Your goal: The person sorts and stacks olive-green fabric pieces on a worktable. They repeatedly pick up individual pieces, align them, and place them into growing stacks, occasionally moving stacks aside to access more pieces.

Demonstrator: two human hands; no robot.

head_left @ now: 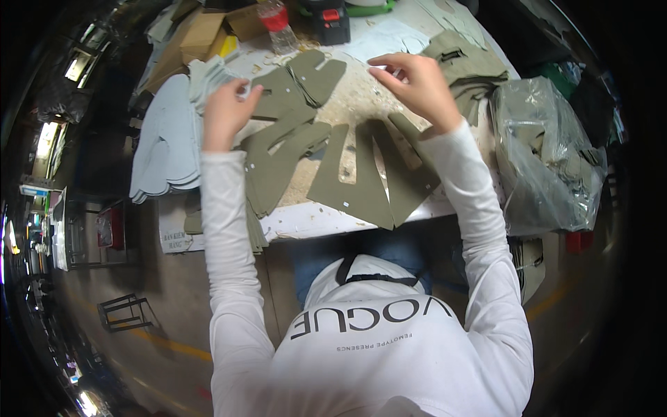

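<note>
The left hand (229, 115) is being held over the left part of the counter (351, 90), thumb and fingers parted, beside the upper olive pieces (278, 104); whether these are being touched cannot be told. The right hand (417, 83) is being held well apart from it, thumb and forefinger curled toward each other with a gap being left, and nothing is being seen gripped there.

In the head view, a near pair of olive pieces (365, 181) is being laid out flat at the counter's near edge, between the forearms, broad ends toward the body and narrow strips pointing away. An olive pile (278, 167) is being spread in layers to its left, and a clear plastic bag (542, 160) is being placed to the right.

The olive pieces are being judged light, thin and pliable, with some body, hardly fragile, and likely to slide over one another when layered. A hold on the broad ends is being favoured, the slim strips being judged prone to bending or snagging.
</note>
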